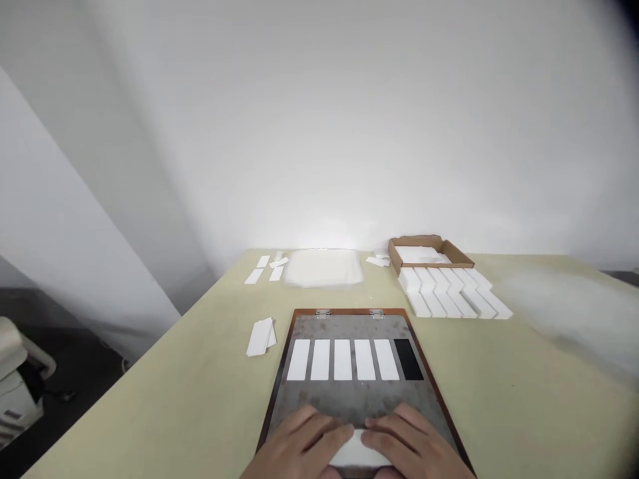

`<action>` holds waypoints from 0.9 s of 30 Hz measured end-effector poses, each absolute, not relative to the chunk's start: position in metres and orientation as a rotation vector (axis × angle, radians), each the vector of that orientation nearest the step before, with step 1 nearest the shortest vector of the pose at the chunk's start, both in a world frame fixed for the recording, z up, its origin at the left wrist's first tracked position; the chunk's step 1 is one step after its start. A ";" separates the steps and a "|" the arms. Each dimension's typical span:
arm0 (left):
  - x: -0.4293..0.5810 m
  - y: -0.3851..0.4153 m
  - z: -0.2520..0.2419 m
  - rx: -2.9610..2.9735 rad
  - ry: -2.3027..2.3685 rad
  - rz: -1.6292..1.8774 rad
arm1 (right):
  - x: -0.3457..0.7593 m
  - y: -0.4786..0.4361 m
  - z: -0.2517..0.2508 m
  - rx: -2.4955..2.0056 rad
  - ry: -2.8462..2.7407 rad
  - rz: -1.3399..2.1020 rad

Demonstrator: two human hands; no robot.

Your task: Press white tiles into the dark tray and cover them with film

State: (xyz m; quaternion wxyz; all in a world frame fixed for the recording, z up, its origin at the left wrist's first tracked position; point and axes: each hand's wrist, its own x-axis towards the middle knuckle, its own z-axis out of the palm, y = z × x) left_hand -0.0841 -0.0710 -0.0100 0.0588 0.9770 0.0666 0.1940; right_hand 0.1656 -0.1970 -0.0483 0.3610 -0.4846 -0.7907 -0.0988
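My left hand (309, 442) and my right hand (412, 442) are close together at the near end of a hinged metal template plate (339, 399) in a brown wooden frame. Between them the fingers and thumbs of both hands grip a white stack (358, 454), which looks like cards; the palms hide much of it. A row of rectangular slots runs across the plate. Several slots show white cards (342, 360), and the rightmost slot (408, 360) is black. A small pile of white cards (259, 336) lies left of the plate.
At the back right stands an open cardboard box (432, 263), with rows of white stacks (454, 294) before it. A plastic-looking white packet (324, 267) lies by the wall, loose cards (253, 276) to its left. Blurred clear plastic (574, 319) lies at the right of the table (164, 399).
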 end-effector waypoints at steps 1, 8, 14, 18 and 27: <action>-0.083 -0.072 -0.011 2.945 0.224 0.587 | 0.165 -0.196 -0.047 -1.237 -2.030 -0.296; -0.082 -0.075 -0.008 2.894 0.254 0.598 | 0.159 -0.190 -0.040 -1.193 -2.044 -0.418; -0.081 -0.080 0.000 2.869 0.268 0.543 | 0.155 -0.190 -0.045 -1.228 -2.014 -0.371; -0.079 -0.080 0.014 2.828 0.277 0.555 | 0.156 -0.193 -0.030 -1.252 -2.007 -0.335; -0.058 -0.049 0.106 2.670 0.440 0.369 | 0.176 -0.182 0.087 -1.659 -1.896 0.470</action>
